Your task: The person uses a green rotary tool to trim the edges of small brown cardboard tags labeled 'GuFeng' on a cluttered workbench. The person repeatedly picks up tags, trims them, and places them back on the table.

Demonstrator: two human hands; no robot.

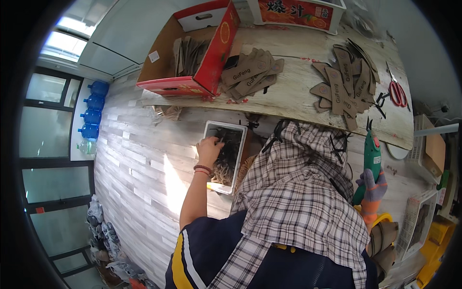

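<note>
Left hand (210, 146) reaching into white tray (210, 127) below desk (298, 98) edge, grip unclear. Gloved right hand (373, 185) closed around green glue gun (369, 161); keep nozzle clear.

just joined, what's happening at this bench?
The left hand reaches into a white tray of dark, thin pieces beside the person's lap. The right hand, gloved, holds a green glue gun upright. Brown cardboard cutouts and red scissors lie on the wooden table; a checked cloth covers the lap.

Bright daylight, strong fisheye edge distortion
</note>
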